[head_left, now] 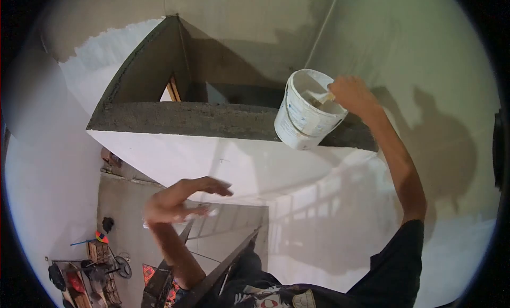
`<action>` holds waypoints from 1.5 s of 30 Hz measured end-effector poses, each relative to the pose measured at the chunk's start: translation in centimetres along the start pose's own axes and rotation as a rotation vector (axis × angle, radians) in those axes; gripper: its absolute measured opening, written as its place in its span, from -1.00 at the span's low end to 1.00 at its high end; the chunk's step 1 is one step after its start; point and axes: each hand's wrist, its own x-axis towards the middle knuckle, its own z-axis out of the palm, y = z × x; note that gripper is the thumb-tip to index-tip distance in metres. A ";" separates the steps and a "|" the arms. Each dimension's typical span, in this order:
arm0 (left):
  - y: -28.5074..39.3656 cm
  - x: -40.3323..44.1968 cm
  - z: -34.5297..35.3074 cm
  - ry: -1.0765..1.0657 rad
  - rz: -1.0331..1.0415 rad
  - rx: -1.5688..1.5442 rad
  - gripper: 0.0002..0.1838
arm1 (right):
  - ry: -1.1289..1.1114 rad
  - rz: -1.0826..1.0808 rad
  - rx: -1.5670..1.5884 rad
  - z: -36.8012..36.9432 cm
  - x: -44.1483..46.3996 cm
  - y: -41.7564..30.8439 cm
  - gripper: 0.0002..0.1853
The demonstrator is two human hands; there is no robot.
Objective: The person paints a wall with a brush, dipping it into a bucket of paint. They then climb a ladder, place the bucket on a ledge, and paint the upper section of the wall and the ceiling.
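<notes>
Bucket [297,122] sits on the dark ledge [212,118] ahead, just left of my right hand [353,95], which grips a brush-like tool [322,97] angled leftward into its mouth, while my left hand [176,197] hangs well apart, lower left, blurred, empty and unclenched.

I get the left hand [172,200] blurred; the right hand [351,94] hides part of the tool [319,98], and the bottom edge cuts off the shirt [396,263].

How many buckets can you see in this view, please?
1: the white bucket, toward the right end of the dark ledge, by the right hand. Others could be hidden behind the ledge.
</notes>
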 end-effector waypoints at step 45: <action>-6.7 5.9 3.4 0.475 0.139 -0.081 -0.79 | 0.438 0.640 0.549 4.5 -11.7 -3.9 -0.69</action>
